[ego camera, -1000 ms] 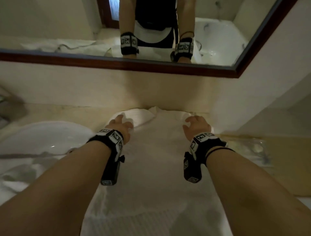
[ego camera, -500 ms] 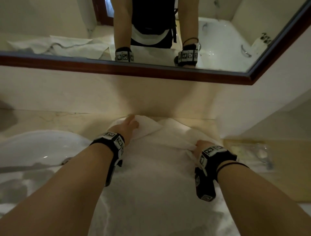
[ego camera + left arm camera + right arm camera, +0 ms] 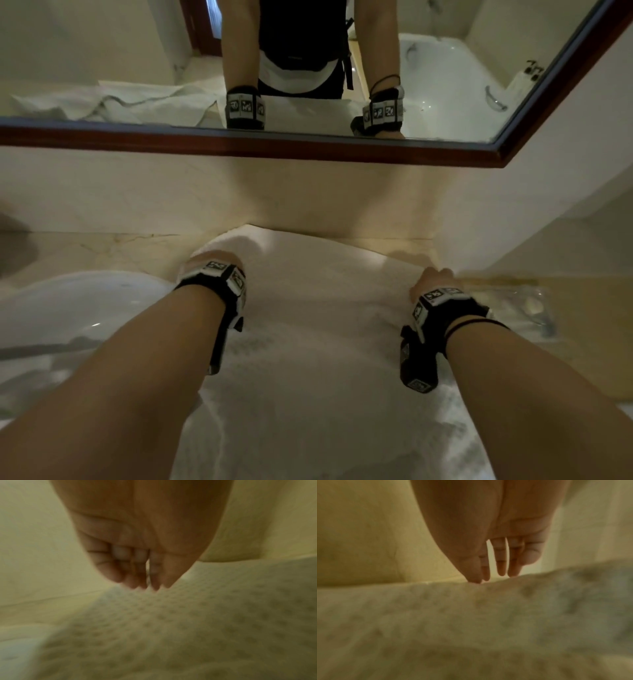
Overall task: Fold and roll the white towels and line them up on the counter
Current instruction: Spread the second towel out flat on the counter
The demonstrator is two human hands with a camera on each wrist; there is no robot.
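A white textured towel [image 3: 315, 325] lies spread on the beige counter [image 3: 102, 250] and runs from the back wall toward me. My left hand [image 3: 212, 258] is at the towel's far left part. In the left wrist view its fingers [image 3: 130, 580] and thumb are bunched together, and the left hand [image 3: 150, 588] pinches the towel [image 3: 188, 628]. My right hand [image 3: 433, 279] is at the towel's far right edge. There the right hand [image 3: 488, 579] points down at a raised ridge of the towel [image 3: 471, 622], thumb on the near side and fingers just behind it.
A white sink basin [image 3: 68, 308] sits left of the towel. A clear plastic-wrapped item [image 3: 520, 305] lies on the counter to the right, below a side wall [image 3: 513, 222]. The wood-framed mirror [image 3: 239, 144] above reflects another crumpled towel [image 3: 120, 102] and a bathtub.
Both hands have drawn back from the towel's far end toward me and moved apart. The bunched far end of the towel now lies smoother and wider.
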